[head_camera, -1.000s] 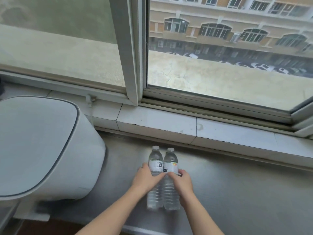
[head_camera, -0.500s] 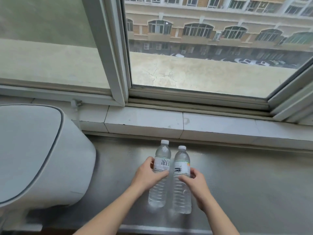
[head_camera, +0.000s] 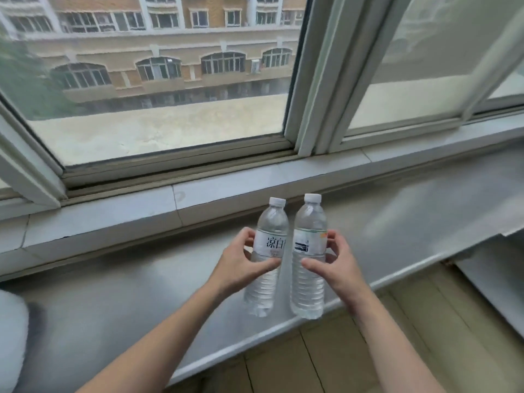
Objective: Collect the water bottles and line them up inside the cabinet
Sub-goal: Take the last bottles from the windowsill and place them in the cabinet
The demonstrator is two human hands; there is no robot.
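- The left hand (head_camera: 241, 262) grasps the left water bottle (head_camera: 268, 256) at its white label, thumb across the front below the label, fingers curled round the far side.
- The right hand (head_camera: 334, 262) grasps the right water bottle (head_camera: 309, 256) the same way, thumb lying across the front below the label and fingertips wrapped at the label's right edge.
- Both bottles are clear, white-capped and roughly upright, side by side at the centre of the frame, with a narrow gap between them; the left one tilts slightly.
- Each bottle's cap rises above its hand, and its ribbed lower half hangs below.
- Their bases show against the front edge of the grey ledge (head_camera: 141, 293).
- Behind the ledge runs a pale stone windowsill (head_camera: 113, 211), then the sliding window (head_camera: 314, 80).
- Tiled floor (head_camera: 340, 350) fills the lower right.
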